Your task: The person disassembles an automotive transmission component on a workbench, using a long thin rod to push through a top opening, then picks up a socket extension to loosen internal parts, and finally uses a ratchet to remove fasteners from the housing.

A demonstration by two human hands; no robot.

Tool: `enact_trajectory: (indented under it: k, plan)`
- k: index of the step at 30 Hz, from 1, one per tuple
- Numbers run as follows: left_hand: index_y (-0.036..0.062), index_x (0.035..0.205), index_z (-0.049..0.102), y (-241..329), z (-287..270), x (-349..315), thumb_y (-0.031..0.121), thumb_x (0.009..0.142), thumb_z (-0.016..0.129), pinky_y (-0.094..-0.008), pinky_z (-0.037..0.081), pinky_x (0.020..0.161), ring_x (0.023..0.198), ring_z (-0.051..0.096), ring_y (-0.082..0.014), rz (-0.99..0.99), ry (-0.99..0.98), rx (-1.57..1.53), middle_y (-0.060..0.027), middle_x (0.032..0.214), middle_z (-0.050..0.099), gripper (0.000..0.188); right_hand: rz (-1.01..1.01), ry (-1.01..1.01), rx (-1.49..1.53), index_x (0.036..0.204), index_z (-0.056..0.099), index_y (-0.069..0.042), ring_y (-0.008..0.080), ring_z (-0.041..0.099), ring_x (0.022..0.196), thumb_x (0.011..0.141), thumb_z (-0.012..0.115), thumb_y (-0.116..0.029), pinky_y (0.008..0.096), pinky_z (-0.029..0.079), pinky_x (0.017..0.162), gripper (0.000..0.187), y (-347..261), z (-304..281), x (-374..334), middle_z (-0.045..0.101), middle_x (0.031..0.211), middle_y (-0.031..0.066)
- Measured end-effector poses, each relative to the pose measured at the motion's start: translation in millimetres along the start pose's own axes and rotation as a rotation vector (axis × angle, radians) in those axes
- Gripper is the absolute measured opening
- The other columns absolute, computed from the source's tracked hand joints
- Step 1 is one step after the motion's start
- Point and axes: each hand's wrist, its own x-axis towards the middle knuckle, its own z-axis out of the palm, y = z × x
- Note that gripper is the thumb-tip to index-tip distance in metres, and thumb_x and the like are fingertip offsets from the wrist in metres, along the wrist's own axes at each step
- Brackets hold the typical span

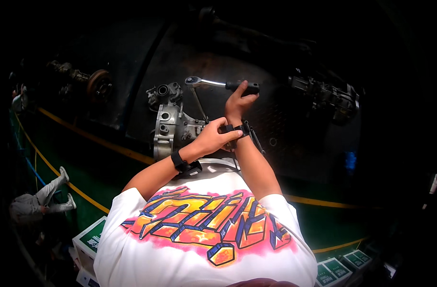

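Note:
My right hand (240,101) is wrapped round the black handle of a ratchet wrench (213,83). The wrench's shiny head points left, above a metal gearbox housing (165,126). From near that head a slim metal rod (198,103) slants down to the housing. My left hand (211,137) reaches across to my right wrist, with thumb and fingers closed on a small black device (230,130) on the wristband (245,127). Part of the device is hidden by the fingers. Another black band (180,162) sits on my left wrist.
A dark worktable carries a second gearbox (328,98) at the right and an axle part with a rusty disc (100,85) at the left. A small ring (273,142) lies right of my wrist. White-green boxes (333,271) stand behind me; a person's legs (53,193) show at left.

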Motion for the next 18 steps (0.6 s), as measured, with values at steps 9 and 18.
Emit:
enact_trajectory:
  k: [9, 18]
  plan:
    - [0.0037, 0.137, 0.06, -79.8, -33.9, 38.8, 0.042, 0.118, 0.056, -0.0445, 0.066, 0.096, 0.115, 0.077, -0.0232, -0.163, -0.151, -0.387, -0.0078, 0.126, 0.073, 0.043, 0.121, -0.006, -0.003, 0.131, 0.053, 0.006, 0.0305, 0.069, 0.114, 0.116, 0.062, -0.047, 0.0415, 0.052, 0.104, 0.056, -14.9, -1.6, -1.6, 0.07, 0.123, 0.0229]
    - [0.0063, 0.134, 0.065, -107.6, -16.8, 50.0, -0.006, 0.104, 0.069, -0.0398, 0.06, 0.102, 0.121, 0.071, -0.0174, -0.066, -0.376, -0.623, -0.0045, 0.129, 0.071, 0.033, 0.255, -0.056, 0.273, 0.13, 0.052, 0.004, 0.0216, 0.071, 0.106, 0.116, 0.063, -0.038, 0.0362, 0.063, 0.09, 0.045, -12.3, -8.0, 11.1, 0.069, 0.12, 0.0153]
